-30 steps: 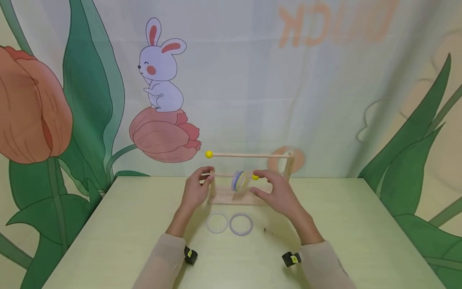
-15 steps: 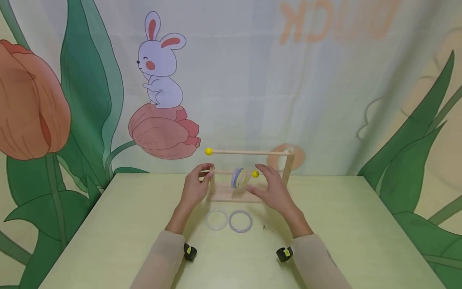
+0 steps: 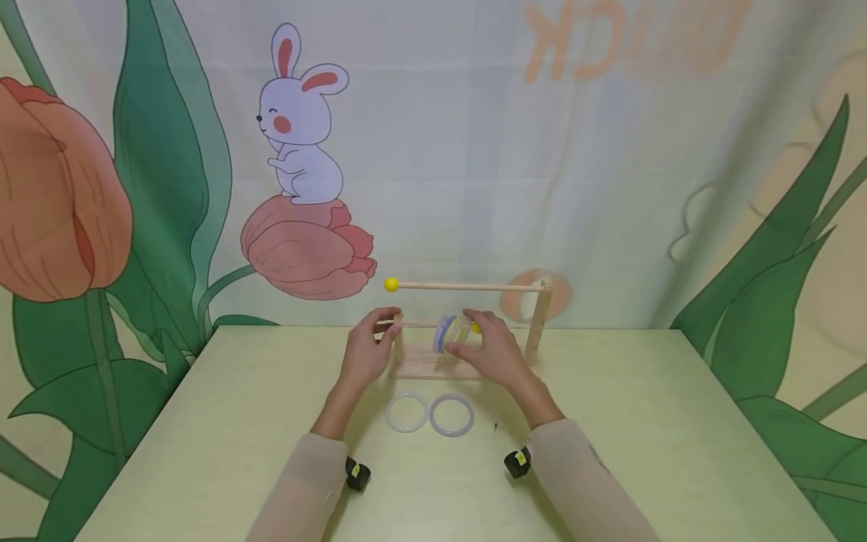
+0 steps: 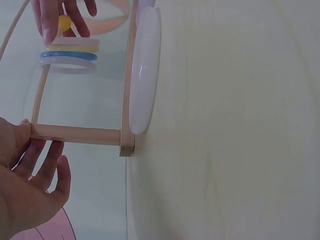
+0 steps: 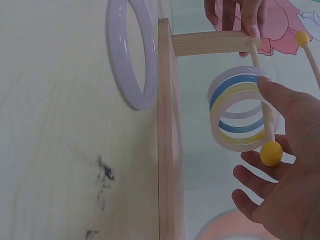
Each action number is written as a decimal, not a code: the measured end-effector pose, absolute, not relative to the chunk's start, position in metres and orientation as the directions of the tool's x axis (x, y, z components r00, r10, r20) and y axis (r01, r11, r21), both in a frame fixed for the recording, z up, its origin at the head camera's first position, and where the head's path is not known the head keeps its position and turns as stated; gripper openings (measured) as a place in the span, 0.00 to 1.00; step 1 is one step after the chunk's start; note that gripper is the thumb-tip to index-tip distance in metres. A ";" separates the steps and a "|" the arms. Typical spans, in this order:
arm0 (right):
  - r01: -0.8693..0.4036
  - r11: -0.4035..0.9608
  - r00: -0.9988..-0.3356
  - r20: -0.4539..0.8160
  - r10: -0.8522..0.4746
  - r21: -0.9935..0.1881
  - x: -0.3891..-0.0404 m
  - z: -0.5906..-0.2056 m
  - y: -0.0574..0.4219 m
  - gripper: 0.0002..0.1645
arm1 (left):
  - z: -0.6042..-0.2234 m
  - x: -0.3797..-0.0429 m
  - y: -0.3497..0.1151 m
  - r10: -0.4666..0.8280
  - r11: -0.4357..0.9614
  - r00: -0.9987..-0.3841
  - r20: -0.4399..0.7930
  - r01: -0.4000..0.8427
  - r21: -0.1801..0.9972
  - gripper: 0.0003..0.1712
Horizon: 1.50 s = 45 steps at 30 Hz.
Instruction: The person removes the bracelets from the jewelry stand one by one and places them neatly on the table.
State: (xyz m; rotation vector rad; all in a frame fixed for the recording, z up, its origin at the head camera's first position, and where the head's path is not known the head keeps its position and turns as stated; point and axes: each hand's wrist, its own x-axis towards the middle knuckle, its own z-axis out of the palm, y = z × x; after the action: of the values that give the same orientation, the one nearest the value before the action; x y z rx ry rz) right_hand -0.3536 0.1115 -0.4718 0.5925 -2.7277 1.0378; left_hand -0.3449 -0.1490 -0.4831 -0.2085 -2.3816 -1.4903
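My left hand (image 3: 366, 354) pinches the top of the short left post (image 4: 77, 134) of a wooden rack. From that post a thin rod (image 4: 40, 97) runs right to a yellow ball end (image 5: 271, 153). Several bangles hang together on this rod: lavender, blue (image 5: 242, 80), yellow and pale white (image 5: 220, 135). My right hand (image 3: 497, 350) is around the ball end, its thumb (image 5: 277, 92) over the bangles' upper edge and its fingers curved beside the rod. The index finger is partly hidden. The bangles' lower edges hang free.
On the table (image 3: 271, 467), two more bangles lie before the rack: a whitish one (image 3: 388, 414) and a lavender one (image 3: 433, 415). A higher rod (image 3: 467, 287) with a yellow ball extends left from the tall right post (image 3: 538, 327). Dark marks (image 5: 106, 170) dot the tabletop. A printed curtain (image 3: 433, 150) hangs behind.
My right hand has moved left past the yellow ball to the bangles, its thumb now overlapping them. The left hand has stayed on the post, and the bangles hang in about the same place.
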 end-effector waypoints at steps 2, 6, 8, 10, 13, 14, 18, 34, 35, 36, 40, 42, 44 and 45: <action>-0.407 0.677 -0.913 0.278 -0.297 -0.613 -0.354 -0.473 0.111 0.48 | -0.483 -0.344 -0.148 -0.045 0.442 -0.937 0.346 0.292 0.848 0.17; -0.391 0.668 -0.920 0.266 -0.286 -0.634 -0.352 -0.473 0.110 0.48 | -0.483 -0.344 -0.148 -0.047 0.442 -0.936 0.348 0.293 0.848 0.17; -0.388 0.659 -0.922 0.266 -0.283 -0.645 -0.352 -0.473 0.110 0.47 | -0.483 -0.344 -0.148 -0.050 0.441 -0.936 0.348 0.292 0.849 0.17; -0.389 0.651 -0.921 0.270 -0.280 -0.652 -0.353 -0.474 0.110 0.47 | -0.483 -0.344 -0.148 -0.052 0.442 -0.937 0.345 0.288 0.850 0.17; -0.389 0.643 -0.921 0.273 -0.276 -0.660 -0.354 -0.475 0.109 0.47 | -0.482 -0.344 -0.149 -0.053 0.444 -0.939 0.340 0.283 0.850 0.17; -0.387 0.643 -0.922 0.274 -0.274 -0.661 -0.354 -0.475 0.109 0.47 | -0.482 -0.344 -0.149 -0.053 0.444 -0.939 0.339 0.282 0.850 0.17; -0.379 0.641 -0.925 0.275 -0.262 -0.667 -0.355 -0.477 0.109 0.46 | -0.482 -0.344 -0.149 -0.054 0.450 -0.941 0.335 0.277 0.849 0.17; -0.355 0.603 -0.935 0.270 -0.231 -0.714 -0.355 -0.485 0.110 0.45 | -0.483 -0.344 -0.148 -0.052 0.452 -0.937 0.344 0.286 0.845 0.17; -0.355 0.601 -0.935 0.270 -0.231 -0.716 -0.355 -0.485 0.110 0.45 | -0.483 -0.344 -0.148 -0.052 0.453 -0.938 0.344 0.285 0.845 0.17; -0.356 0.600 -0.935 0.271 -0.231 -0.716 -0.355 -0.485 0.110 0.45 | -0.483 -0.344 -0.148 -0.052 0.454 -0.938 0.344 0.285 0.844 0.17; -0.363 0.599 -0.932 0.279 -0.233 -0.714 -0.356 -0.485 0.110 0.45 | -0.483 -0.344 -0.148 -0.055 0.457 -0.937 0.345 0.283 0.843 0.17; -0.366 0.599 -0.931 0.282 -0.233 -0.712 -0.355 -0.485 0.110 0.45 | -0.483 -0.344 -0.148 -0.056 0.451 -0.937 0.345 0.284 0.846 0.17; -0.367 0.598 -0.930 0.284 -0.233 -0.713 -0.355 -0.485 0.110 0.45 | -0.483 -0.344 -0.148 -0.056 0.443 -0.937 0.344 0.285 0.850 0.17; -0.368 0.597 -0.930 0.284 -0.234 -0.713 -0.355 -0.485 0.111 0.45 | -0.483 -0.344 -0.148 -0.055 0.439 -0.938 0.342 0.285 0.852 0.17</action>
State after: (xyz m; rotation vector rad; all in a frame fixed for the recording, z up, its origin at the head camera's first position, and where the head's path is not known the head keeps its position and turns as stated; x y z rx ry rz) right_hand -0.3552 0.1106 -0.4853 0.5049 -2.6609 1.2432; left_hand -0.3440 -0.1476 -0.4833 -0.1973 -2.3760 -1.4991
